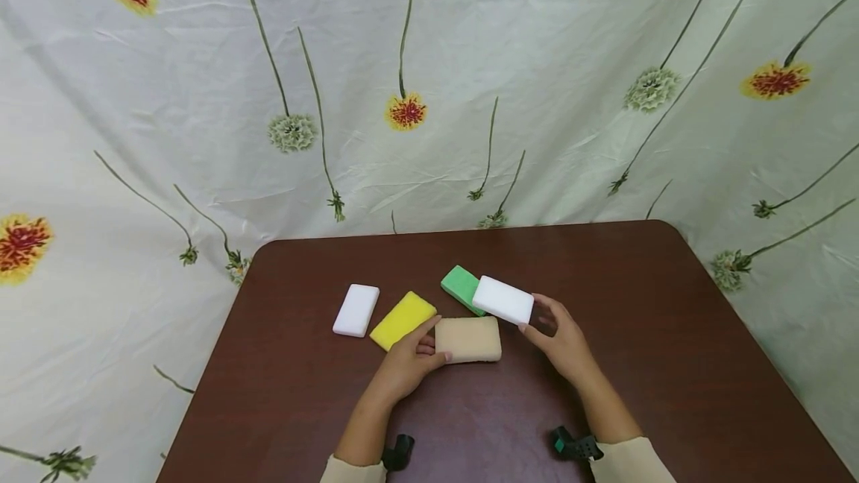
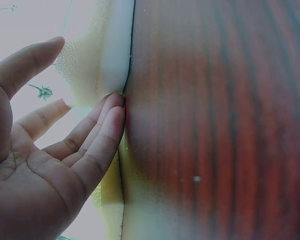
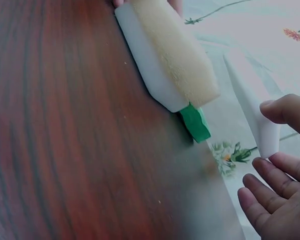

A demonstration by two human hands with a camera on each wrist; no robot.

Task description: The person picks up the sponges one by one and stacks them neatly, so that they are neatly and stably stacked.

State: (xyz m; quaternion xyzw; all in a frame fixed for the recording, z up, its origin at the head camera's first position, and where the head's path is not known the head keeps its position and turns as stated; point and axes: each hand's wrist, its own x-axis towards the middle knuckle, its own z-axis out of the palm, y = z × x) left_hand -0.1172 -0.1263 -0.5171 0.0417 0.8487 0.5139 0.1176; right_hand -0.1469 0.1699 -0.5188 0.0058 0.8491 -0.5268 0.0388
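My right hand (image 1: 564, 343) pinches the right end of a white sponge (image 1: 503, 300) between thumb and fingers. In the right wrist view this white sponge (image 3: 255, 105) is tilted and off the table. My left hand (image 1: 407, 364) holds the left end of a beige sponge (image 1: 467, 339), thumb and index finger at its opposite long sides. A white layer (image 3: 150, 65) shows under the beige sponge; whether it is a separate piece I cannot tell. A green sponge (image 1: 460, 287) lies behind, partly covered by the raised white one. A yellow sponge (image 1: 401, 319) lies beside my left hand.
Another white sponge (image 1: 356, 310) lies at the left of the group on the dark brown table (image 1: 671, 364). Behind the table hangs a white cloth (image 1: 570, 155) with printed flowers. Each wrist wears a black device (image 1: 576, 444).
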